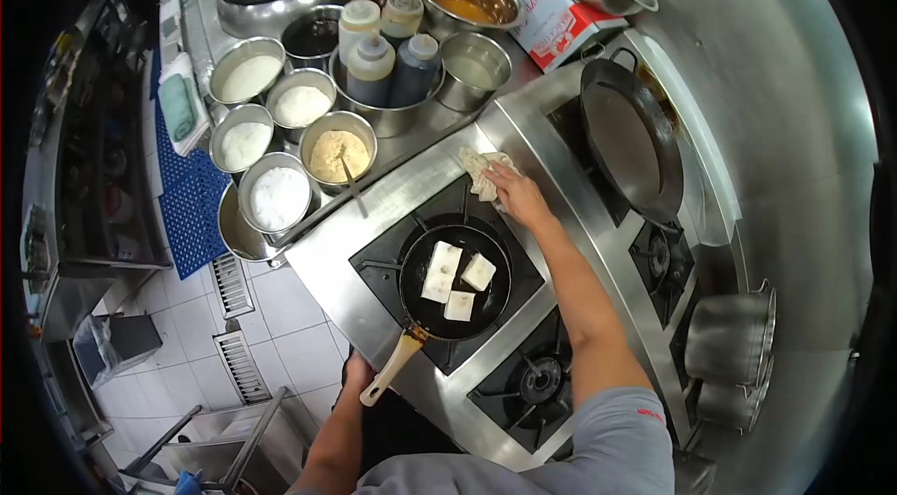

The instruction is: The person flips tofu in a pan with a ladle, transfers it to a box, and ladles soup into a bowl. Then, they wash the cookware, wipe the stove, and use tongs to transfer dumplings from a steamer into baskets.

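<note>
My right hand (519, 196) presses a crumpled beige cloth (484, 174) onto the steel stove top, near its back corner, beyond the burner. My left hand (358, 372) is low by the stove's front edge, left of the pan handle; its fingers are too hidden to read. Between my arms a black frying pan (489, 308) sits on the burner grate, with its wooden handle (392, 368) pointing toward me. Three white blocks lie in it: a long one (441, 272), and two smaller ones (478, 272) (459, 305).
Several steel bowls of white powder (278, 199) and one of yellowish crumbs with a spoon (339, 156) stand at the upper left. Squeeze bottles (370, 72) stand behind them. A large dark pan (624, 135) and stacked pots (726, 338) are on the right. A second burner (540, 382) adjoins.
</note>
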### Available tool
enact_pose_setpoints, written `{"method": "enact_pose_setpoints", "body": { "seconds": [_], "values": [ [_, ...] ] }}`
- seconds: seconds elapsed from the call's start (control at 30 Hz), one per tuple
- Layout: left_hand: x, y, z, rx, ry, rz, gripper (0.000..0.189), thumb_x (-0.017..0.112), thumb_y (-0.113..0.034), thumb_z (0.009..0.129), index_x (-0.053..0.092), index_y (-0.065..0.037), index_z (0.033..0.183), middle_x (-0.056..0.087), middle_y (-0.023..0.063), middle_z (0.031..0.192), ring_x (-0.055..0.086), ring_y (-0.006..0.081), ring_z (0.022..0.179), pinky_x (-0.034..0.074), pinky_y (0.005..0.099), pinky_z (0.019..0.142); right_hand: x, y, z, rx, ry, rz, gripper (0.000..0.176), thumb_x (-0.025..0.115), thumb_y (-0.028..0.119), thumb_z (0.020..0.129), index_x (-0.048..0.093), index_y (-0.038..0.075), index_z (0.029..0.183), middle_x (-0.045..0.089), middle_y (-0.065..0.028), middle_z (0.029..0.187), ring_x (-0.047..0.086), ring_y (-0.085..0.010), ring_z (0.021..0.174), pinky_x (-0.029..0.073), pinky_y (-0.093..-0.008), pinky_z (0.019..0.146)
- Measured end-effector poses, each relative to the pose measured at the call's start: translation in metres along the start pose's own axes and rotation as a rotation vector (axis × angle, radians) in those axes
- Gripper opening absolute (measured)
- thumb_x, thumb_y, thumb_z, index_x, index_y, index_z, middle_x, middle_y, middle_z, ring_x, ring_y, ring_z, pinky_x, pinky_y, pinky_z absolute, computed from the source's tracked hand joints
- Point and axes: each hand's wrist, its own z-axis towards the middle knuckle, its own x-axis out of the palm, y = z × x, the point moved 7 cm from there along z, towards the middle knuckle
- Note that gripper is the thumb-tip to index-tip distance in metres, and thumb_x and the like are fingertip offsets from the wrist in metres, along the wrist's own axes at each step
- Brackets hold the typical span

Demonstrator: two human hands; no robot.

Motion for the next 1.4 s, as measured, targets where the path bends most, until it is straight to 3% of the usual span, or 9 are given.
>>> {"method": "enact_pose_setpoints", "body": {
  "seconds": [0.2, 0.3, 0.43, 0.5, 0.63, 0.67, 0.9, 1.17, 1.4],
  "values": [
    [0.050, 0.024, 0.023, 0.149, 0.197, -0.052, 0.052, 0.049, -0.039, 0.097, 0.050, 0.001, 0.129, 0.060, 0.0109, 0.119, 0.060, 0.0230, 0.101, 0.048, 0.0357, 0.091, -0.031, -0.046, -0.280, 0.375, -0.046, -0.191, 0.018, 0.064, 0.003, 0.074, 0.067, 0.002, 0.092, 0.065, -0.0183, 0.111, 0.063, -0.0378, 0.094, 0.050, -0.0441, 0.082],
    [0.052, 0.030, 0.026, 0.184, 0.208, -0.036, 0.052, 0.050, -0.038, 0.096, 0.049, 0.001, 0.130, 0.059, 0.0108, 0.120, 0.060, 0.0226, 0.102, 0.047, 0.0357, 0.091, -0.077, -0.049, -0.452, 0.746, 0.042, -0.149, 0.032, 0.064, 0.006, 0.070, 0.069, 0.003, 0.101, 0.068, -0.0193, 0.097, 0.064, -0.0374, 0.091, 0.051, -0.0409, 0.082],
    [0.044, 0.030, 0.034, 0.255, 0.236, -0.027, 0.053, 0.052, -0.038, 0.095, 0.049, 0.001, 0.131, 0.059, 0.0107, 0.122, 0.059, 0.0220, 0.104, 0.047, 0.0358, 0.092, -0.148, -0.050, -0.604, 0.814, -0.680, -0.007, 0.036, 0.055, 0.004, 0.087, 0.057, -0.002, 0.123, 0.062, -0.0188, 0.113, 0.064, -0.0275, 0.093, 0.051, -0.0333, 0.078],
    [0.031, 0.029, 0.037, 0.285, 0.256, -0.032, 0.053, 0.053, -0.037, 0.095, 0.048, 0.001, 0.131, 0.058, 0.0106, 0.122, 0.059, 0.0217, 0.104, 0.047, 0.0358, 0.093, -0.202, -0.007, -0.564, 0.852, -0.891, -0.207, 0.037, 0.050, 0.002, 0.089, 0.053, -0.005, 0.125, 0.061, -0.0220, 0.114, 0.062, -0.0321, 0.099, 0.050, -0.0365, 0.084],
    [0.014, 0.019, 0.044, 0.353, 0.311, -0.078, 0.054, 0.054, -0.037, 0.094, 0.048, 0.001, 0.132, 0.057, 0.0104, 0.124, 0.058, 0.0211, 0.106, 0.047, 0.0358, 0.094, -0.131, -0.146, -0.593, 1.142, -0.420, -0.097, 0.041, 0.044, 0.017, 0.096, 0.048, -0.010, 0.126, 0.055, -0.0282, 0.122, 0.049, -0.0438, 0.117, 0.035, -0.0431, 0.104],
    [0.014, 0.016, 0.051, 0.377, 0.327, -0.090, 0.054, 0.055, -0.037, 0.094, 0.047, 0.001, 0.132, 0.057, 0.0104, 0.124, 0.058, 0.0209, 0.107, 0.046, 0.0358, 0.094, -0.135, -0.097, -0.514, 0.837, -0.292, -0.500, 0.042, 0.043, 0.017, 0.095, 0.048, -0.009, 0.128, 0.048, -0.0285, 0.132, 0.042, -0.0432, 0.126, 0.030, -0.0442, 0.108],
    [0.028, 0.011, 0.043, 0.389, 0.344, -0.020, 0.056, 0.057, -0.038, 0.092, 0.049, 0.001, 0.131, 0.058, 0.0112, 0.122, 0.058, 0.0208, 0.108, 0.046, 0.0355, 0.094, -0.095, -0.063, -0.256, 0.336, -0.307, -0.376, 0.044, 0.054, 0.003, 0.084, 0.053, 0.000, 0.128, 0.043, -0.0238, 0.139, 0.039, -0.0413, 0.130, 0.031, -0.0448, 0.109],
    [0.048, 0.006, 0.033, 0.209, 0.281, 0.083, 0.059, 0.057, -0.045, 0.091, 0.052, 0.001, 0.128, 0.060, 0.0138, 0.120, 0.057, 0.0211, 0.110, 0.047, 0.0352, 0.093, -0.073, 0.001, 0.000, -0.197, 0.063, -0.614, 0.050, 0.053, 0.008, 0.085, 0.048, 0.007, 0.134, 0.040, -0.0155, 0.144, 0.035, -0.0336, 0.135, 0.029, -0.0440, 0.112],
    [0.029, 0.015, 0.039, 0.182, 0.207, 0.290, 0.061, 0.055, -0.052, 0.090, 0.057, 0.000, 0.122, 0.062, 0.0163, 0.113, 0.059, 0.0210, 0.105, 0.048, 0.0344, 0.088, -0.029, -0.003, -0.032, -0.459, 0.486, -1.127, 0.053, 0.044, 0.023, 0.089, 0.045, 0.004, 0.138, 0.034, -0.0058, 0.150, 0.024, -0.0240, 0.142, 0.014, -0.0436, 0.118]
  ]
}}
